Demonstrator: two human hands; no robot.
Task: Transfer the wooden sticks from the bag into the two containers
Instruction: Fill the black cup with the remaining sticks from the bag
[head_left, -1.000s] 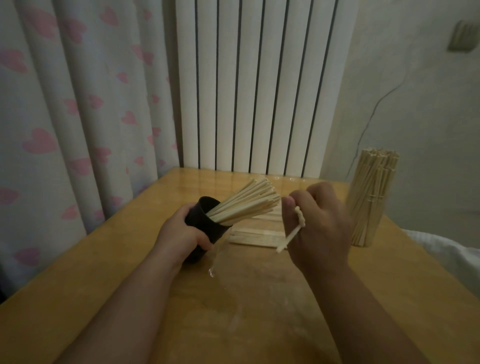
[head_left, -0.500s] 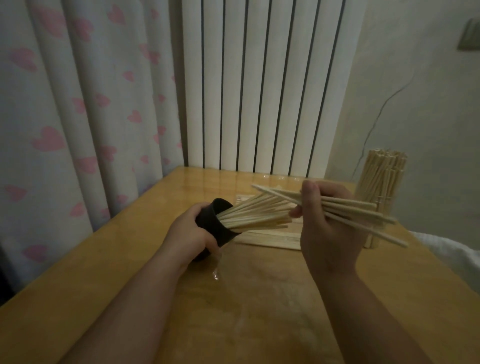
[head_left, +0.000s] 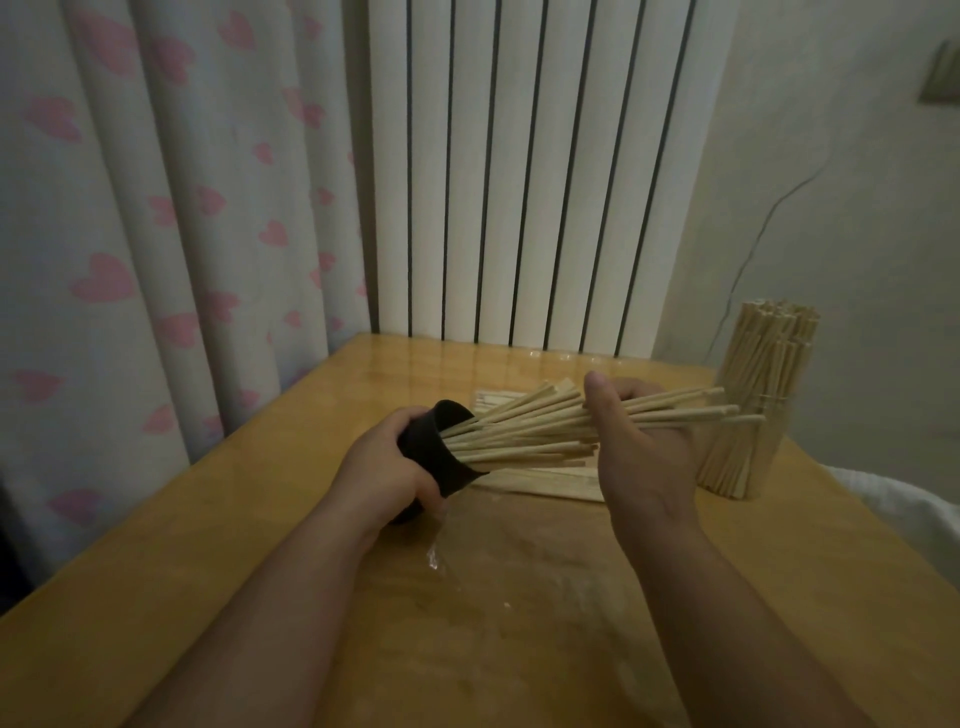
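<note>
My left hand (head_left: 382, 470) grips a black cup (head_left: 441, 451), tilted with its mouth to the right. Several wooden sticks (head_left: 519, 431) fan out of the cup. My right hand (head_left: 639, 452) holds a small bunch of sticks (head_left: 691, 413) whose near ends lie among those in the cup and whose far ends point right. A second container (head_left: 753, 415), packed full of upright sticks, stands at the right. More sticks (head_left: 545, 480) lie flat on the table behind the cup, on a clear bag that is hard to make out.
The wooden table (head_left: 519, 597) has a crinkle of clear plastic (head_left: 434, 556) near its middle. A heart-patterned curtain (head_left: 156, 234) and a white ribbed radiator (head_left: 519, 171) stand behind it. White bedding (head_left: 893, 514) borders the right edge.
My right hand picked up a bunch of sticks and brought it to the cup. Their near ends now lie lower among the cup's sticks. The left hand kept the cup tilted.
</note>
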